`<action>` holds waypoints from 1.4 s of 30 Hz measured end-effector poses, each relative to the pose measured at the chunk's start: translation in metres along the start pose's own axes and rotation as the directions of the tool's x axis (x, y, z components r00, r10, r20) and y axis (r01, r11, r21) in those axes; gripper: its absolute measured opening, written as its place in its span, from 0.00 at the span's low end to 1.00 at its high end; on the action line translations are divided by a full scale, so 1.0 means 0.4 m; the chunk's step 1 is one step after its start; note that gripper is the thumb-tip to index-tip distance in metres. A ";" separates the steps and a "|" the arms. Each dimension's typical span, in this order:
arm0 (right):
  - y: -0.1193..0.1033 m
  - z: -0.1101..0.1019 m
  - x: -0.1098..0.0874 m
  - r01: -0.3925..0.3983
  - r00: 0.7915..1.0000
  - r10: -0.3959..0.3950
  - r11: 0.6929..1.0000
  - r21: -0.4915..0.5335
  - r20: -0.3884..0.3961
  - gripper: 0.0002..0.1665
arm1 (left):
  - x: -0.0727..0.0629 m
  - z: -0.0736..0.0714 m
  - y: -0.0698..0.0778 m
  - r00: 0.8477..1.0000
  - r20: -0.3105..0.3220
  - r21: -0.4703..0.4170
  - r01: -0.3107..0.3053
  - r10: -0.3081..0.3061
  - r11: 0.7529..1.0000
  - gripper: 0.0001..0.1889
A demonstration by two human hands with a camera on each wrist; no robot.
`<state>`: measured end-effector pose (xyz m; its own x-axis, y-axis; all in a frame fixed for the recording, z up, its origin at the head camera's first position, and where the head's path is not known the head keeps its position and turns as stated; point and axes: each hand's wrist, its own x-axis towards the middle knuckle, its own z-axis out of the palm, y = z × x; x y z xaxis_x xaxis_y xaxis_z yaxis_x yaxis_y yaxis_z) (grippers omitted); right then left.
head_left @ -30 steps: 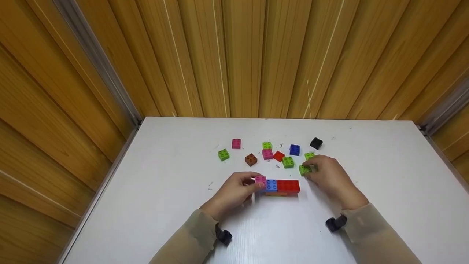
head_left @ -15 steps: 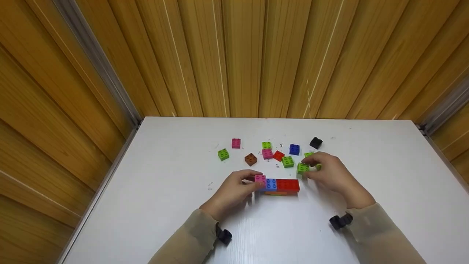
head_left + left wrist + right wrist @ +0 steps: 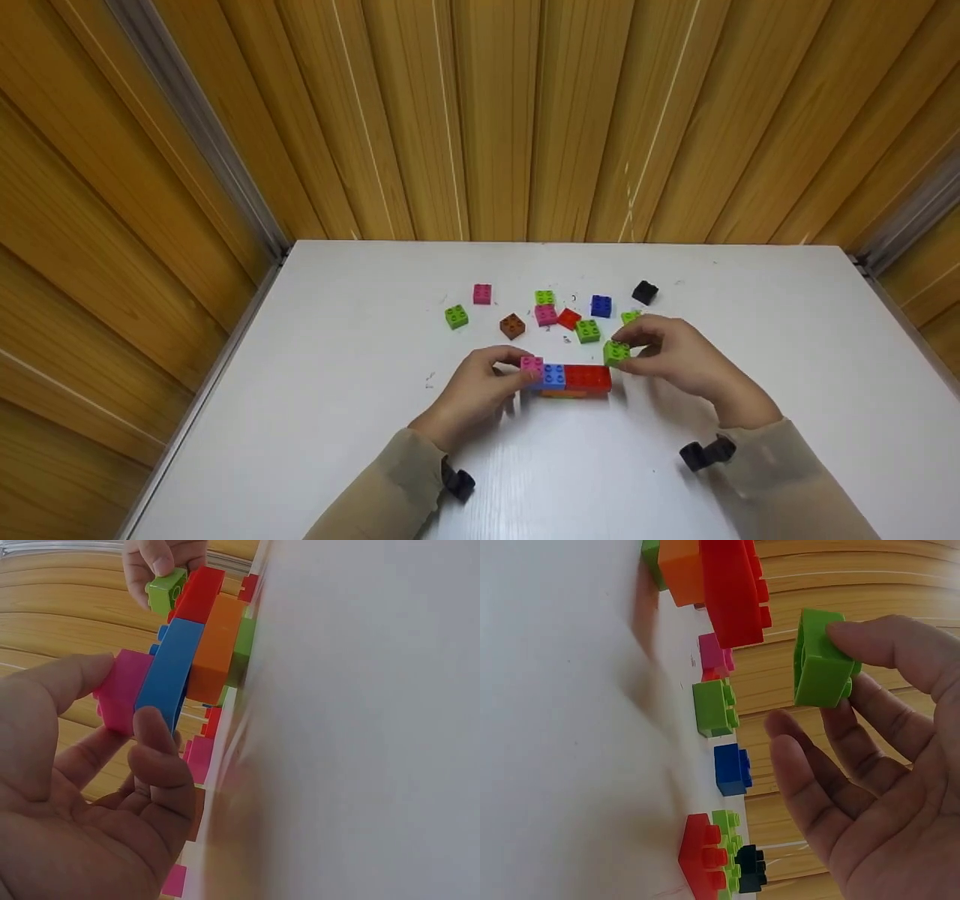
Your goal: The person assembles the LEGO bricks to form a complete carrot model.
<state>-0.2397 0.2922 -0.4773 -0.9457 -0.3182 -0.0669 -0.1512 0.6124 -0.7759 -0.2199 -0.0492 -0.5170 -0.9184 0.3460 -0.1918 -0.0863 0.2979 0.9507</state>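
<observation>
My left hand (image 3: 480,386) pinches a pink brick (image 3: 124,690) at the left end of a stack of toy building bricks. The pink one sits on top of a blue brick (image 3: 171,664); a red brick (image 3: 588,378) is level with the blue one, to its right. Below these are an orange brick (image 3: 214,652) and a green one (image 3: 241,649) at the bottom. With thumb and fingertips my right hand (image 3: 675,356) pinches a lime-green brick (image 3: 825,660), raised off the table just above the red brick's right end. Its hollow underside shows in the left wrist view.
Loose bricks lie behind the stack on the white table (image 3: 337,450): brown (image 3: 512,325), pink (image 3: 482,294), dark blue (image 3: 601,306), black (image 3: 645,292) and several green. A red brick (image 3: 697,855) lies near the right hand. Wood-patterned panels (image 3: 495,120) stand behind.
My right hand has lifted the lime-green brick off the table and brought it slightly left, towards the red end of the stack. The left hand stays almost still on the pink brick.
</observation>
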 end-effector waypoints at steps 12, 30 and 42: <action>0.001 0.041 0.005 0.079 0.994 -0.082 0.996 0.040 0.070 0.18 | 0.000 0.000 -0.004 1.000 0.006 0.003 -0.002 0.002 1.000 0.20; 0.030 0.050 0.004 -0.103 0.976 0.018 0.917 0.386 0.218 0.26 | 0.006 0.001 -0.005 0.999 -0.017 0.065 -0.038 0.039 0.997 0.19; 0.048 0.074 0.007 -0.089 0.986 0.025 0.912 0.400 0.164 0.25 | 0.004 0.002 -0.005 1.000 -0.016 0.048 -0.012 0.013 0.999 0.18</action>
<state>-0.2366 0.2818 -0.5110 -0.8890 -0.4175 -0.1882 0.0617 0.2979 -0.9526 -0.2209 -0.0487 -0.5192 -0.9254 0.3358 -0.1754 -0.0564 0.3357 0.9403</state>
